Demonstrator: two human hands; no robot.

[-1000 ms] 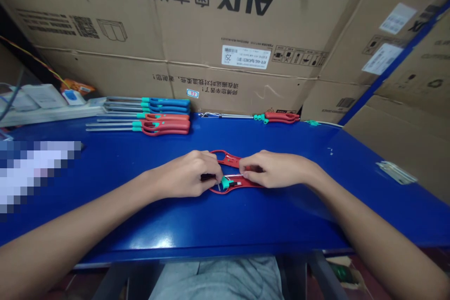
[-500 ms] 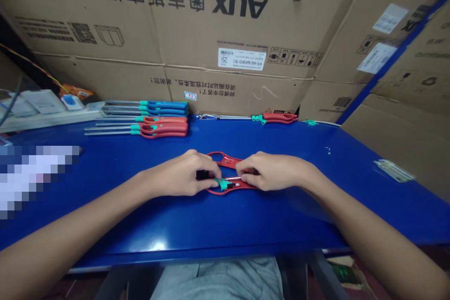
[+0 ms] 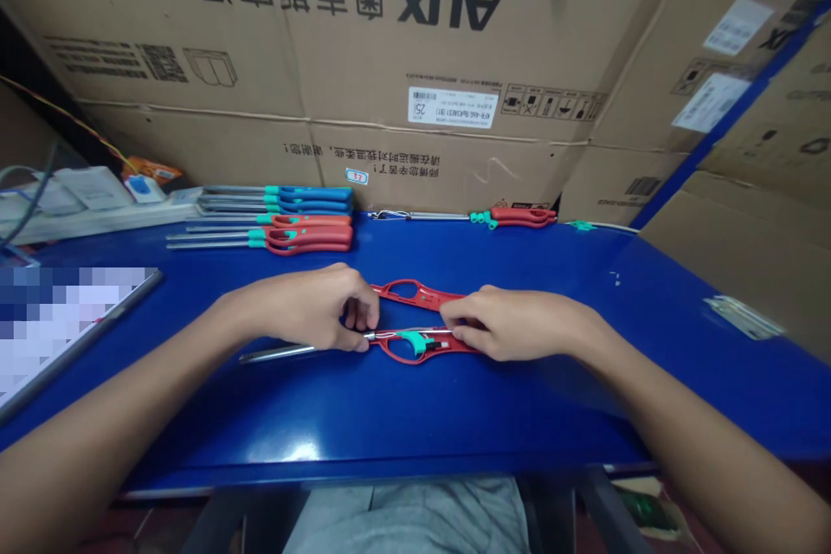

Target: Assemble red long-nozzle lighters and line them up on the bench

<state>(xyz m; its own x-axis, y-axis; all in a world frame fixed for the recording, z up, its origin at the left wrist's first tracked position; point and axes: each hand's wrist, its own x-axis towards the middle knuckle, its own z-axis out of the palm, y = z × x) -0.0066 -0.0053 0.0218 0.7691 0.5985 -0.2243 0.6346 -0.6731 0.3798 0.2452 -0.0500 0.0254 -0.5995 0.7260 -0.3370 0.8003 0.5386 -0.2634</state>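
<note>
- Head view: two bare hands work over a glossy blue table (image 3: 421, 420), on an opened red lighter handle lying between and beneath them.
- Left hand (image 3: 312, 309): its grip is narrow, thumb and curled fingers pinching a silver metal tube (image 3: 279, 354) where it enters the handle. The tube's free end lies on the table, sticking out leftward below this hand.
- Right hand (image 3: 499, 322): thumb and forefinger are close together at the rear of the lower handle half (image 3: 462, 346). The fingertips hide part of it, so I cannot tell whether they grip a piece or press on it.
- Between the hands, the lower half lies open side up, holding a turquoise trigger (image 3: 414, 343) and, just right of that, a small black part (image 3: 432, 346).
- Just beyond the fingertips of both hands is the matching upper handle half (image 3: 430, 299), angled, its rear end partly covered by the right hand.
- Farther beyond the left hand are stacked lighters with long metal barrels: blue lighters (image 3: 318, 199) at the back, red lighters (image 3: 325, 238) nearer.
- Beyond the right hand, by the cardboard wall (image 3: 363, 61), lie red handle pieces (image 3: 523, 216), turquoise collars (image 3: 480, 217) and metal rods (image 3: 434, 216).
- Well right of the right hand are pale flat strips (image 3: 746, 317).
</note>
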